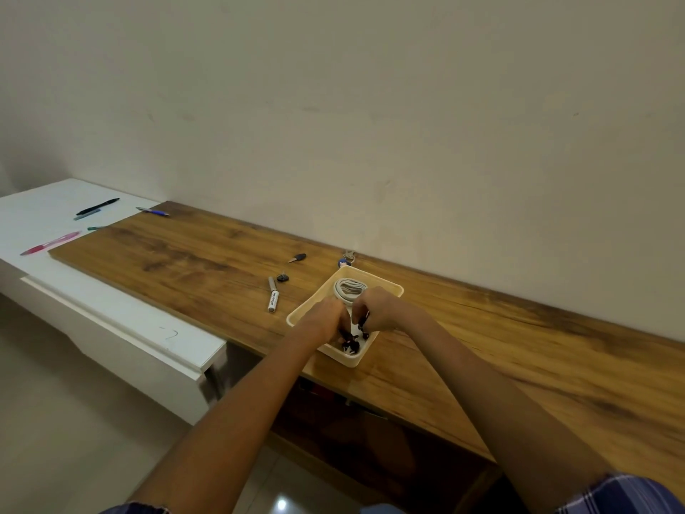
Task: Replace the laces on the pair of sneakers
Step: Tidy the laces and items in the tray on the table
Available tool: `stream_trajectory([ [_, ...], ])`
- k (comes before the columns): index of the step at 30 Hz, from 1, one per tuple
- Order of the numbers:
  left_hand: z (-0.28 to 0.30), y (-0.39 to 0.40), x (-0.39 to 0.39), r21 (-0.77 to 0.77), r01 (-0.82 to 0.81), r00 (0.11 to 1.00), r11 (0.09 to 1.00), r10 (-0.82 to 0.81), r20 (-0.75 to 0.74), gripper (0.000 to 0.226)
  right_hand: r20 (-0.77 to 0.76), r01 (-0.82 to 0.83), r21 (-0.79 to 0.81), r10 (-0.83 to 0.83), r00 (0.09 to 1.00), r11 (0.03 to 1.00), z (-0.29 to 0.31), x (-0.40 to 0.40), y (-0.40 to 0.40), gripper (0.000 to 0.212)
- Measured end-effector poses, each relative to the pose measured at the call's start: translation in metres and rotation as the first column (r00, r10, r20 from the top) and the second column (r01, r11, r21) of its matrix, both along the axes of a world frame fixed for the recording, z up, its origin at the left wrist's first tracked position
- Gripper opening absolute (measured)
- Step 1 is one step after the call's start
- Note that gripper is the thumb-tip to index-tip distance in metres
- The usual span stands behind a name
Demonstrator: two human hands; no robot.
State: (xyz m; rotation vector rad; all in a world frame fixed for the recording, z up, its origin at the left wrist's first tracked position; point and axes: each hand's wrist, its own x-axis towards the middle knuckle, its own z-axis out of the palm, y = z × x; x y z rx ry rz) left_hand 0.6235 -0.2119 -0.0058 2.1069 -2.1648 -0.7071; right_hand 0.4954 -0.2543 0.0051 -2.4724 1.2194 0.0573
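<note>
A cream plastic tray (389,287) stands on the wooden tabletop (482,346). A coiled white lace (346,288) lies in its far end. A dark tangled lace (352,337) lies in its near end. Both my hands reach into the tray. My left hand (324,319) grips the dark lace from the left with curled fingers. My right hand (374,307) pinches the same lace from the right. No sneakers are in view.
A white marker (273,296), a small dark key fob (283,278) and a dark key (298,257) lie left of the tray. A keyring (346,258) rests behind it by the wall. Several pens (97,207) lie on the white cabinet at far left.
</note>
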Motion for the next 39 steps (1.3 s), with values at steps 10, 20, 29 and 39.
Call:
stream_trajectory([
  [10,0.001,0.004,0.002,-0.024,-0.018,1.0,1.0,0.018,-0.015,0.026,0.022,0.032,0.012,-0.032,0.999,0.999,0.0,-0.001,0.001,0.018],
  [20,0.002,0.004,-0.001,-0.05,-0.035,0.999,0.998,0.034,-0.028,0.026,0.026,-0.023,0.002,0.023,0.999,1.0,0.004,-0.003,0.001,0.025],
  [29,0.012,0.007,0.002,-0.119,-0.058,0.998,0.991,0.058,-0.002,0.026,0.095,0.019,-0.069,-0.013,0.995,0.997,0.016,-0.003,0.002,0.028],
  [39,0.019,0.017,0.048,-0.458,-0.341,0.94,0.821,0.306,-0.151,0.017,0.241,0.069,-0.191,-0.021,0.97,0.979,0.029,0.024,0.004,0.025],
])
